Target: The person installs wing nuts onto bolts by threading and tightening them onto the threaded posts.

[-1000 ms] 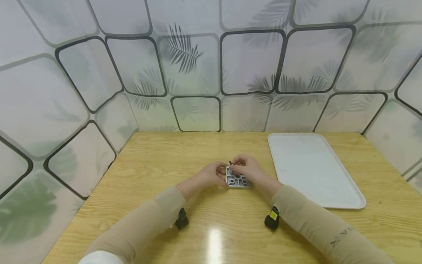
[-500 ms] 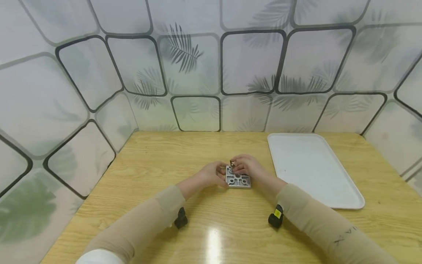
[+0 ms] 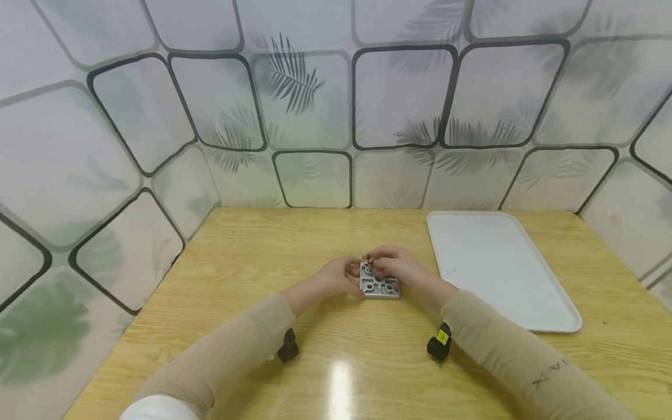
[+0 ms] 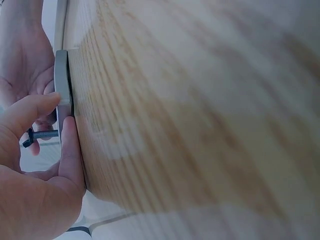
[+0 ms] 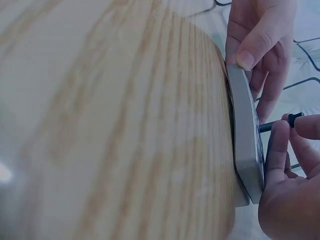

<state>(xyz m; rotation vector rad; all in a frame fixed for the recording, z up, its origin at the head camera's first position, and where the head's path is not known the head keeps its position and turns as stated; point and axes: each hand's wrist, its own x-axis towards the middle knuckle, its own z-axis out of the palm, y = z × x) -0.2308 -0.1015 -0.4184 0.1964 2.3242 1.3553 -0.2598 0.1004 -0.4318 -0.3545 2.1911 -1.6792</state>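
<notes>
A square silver metal plate point(image 3: 380, 287) with round holes and raised ribs lies on the wooden table. From its far left hole a dark threaded bolt point(image 4: 45, 134) stands upright, its wider head at the top. My left hand point(image 3: 336, 277) holds the plate by its left edge, thumb on the near corner and fingers at the far side. My right hand point(image 3: 397, 265) reaches over from the right and pinches the bolt near its head with thumb and fingers point(image 5: 278, 142). In the head view those fingers partly cover the plate's far right corner.
A white rectangular tray point(image 3: 499, 274) lies on the table point(image 3: 294, 233) to the right, beyond the right forearm. Patterned panels point(image 3: 310, 116) stand behind and at both sides. A small black camera point(image 3: 440, 342) hangs below the right wrist, another black camera point(image 3: 288, 346) below the left.
The right hand's fingers have shifted round the bolt, uncovering more of the plate, and its wrist has turned slightly. The left hand and the plate stay in place.
</notes>
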